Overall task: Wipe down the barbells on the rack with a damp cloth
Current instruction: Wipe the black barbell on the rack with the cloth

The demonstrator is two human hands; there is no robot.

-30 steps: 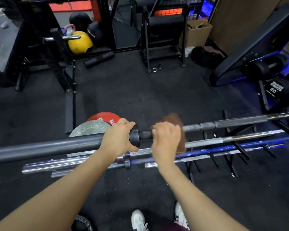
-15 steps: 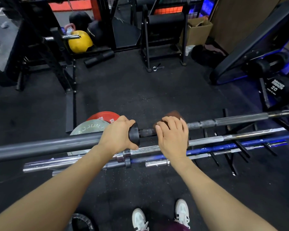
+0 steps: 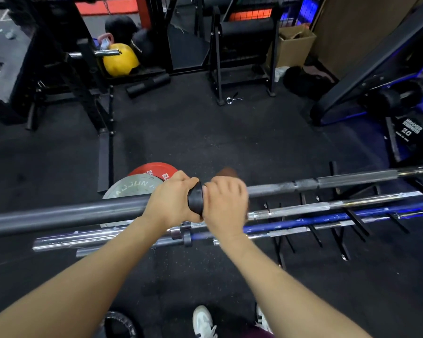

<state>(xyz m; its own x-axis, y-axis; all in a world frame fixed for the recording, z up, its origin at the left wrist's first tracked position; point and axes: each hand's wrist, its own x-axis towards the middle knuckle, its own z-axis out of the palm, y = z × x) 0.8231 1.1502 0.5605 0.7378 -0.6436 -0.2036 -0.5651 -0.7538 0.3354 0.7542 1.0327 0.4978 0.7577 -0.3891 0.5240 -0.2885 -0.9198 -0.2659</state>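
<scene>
Step in hand: wiping the shaft of the top barbell (image 3: 352,180), right up against its black collar (image 3: 195,198). The left hand (image 3: 170,198) grips the thick sleeve (image 3: 66,214) just left of the collar, fingers curled over the top, steadying the bar. The right hand (image 3: 224,203) is wrapped over the shaft just right of the collar with the brown cloth (image 3: 227,171) under it; only a bit of cloth peeks out past the fingers (hand is motion-blurred, so finger detail is poor). The hands are nearly touching across the collar.

The barbell lies across the view nearest the camera; three more barbells (image 3: 327,207) rest lower on the black rack (image 3: 340,230), not being wiped now. Weight plates (image 3: 137,185) lean behind the left hand.

Next move, as a judgement: slide the clamped cloth rightward along the shaft toward the far end, keeping squeeze on the bar while the left hand holds it from rolling.

Versus the earlier frames: the right hand has moved leftward, closing the gap to the collar, and less cloth shows. The left hand stays put.
</scene>
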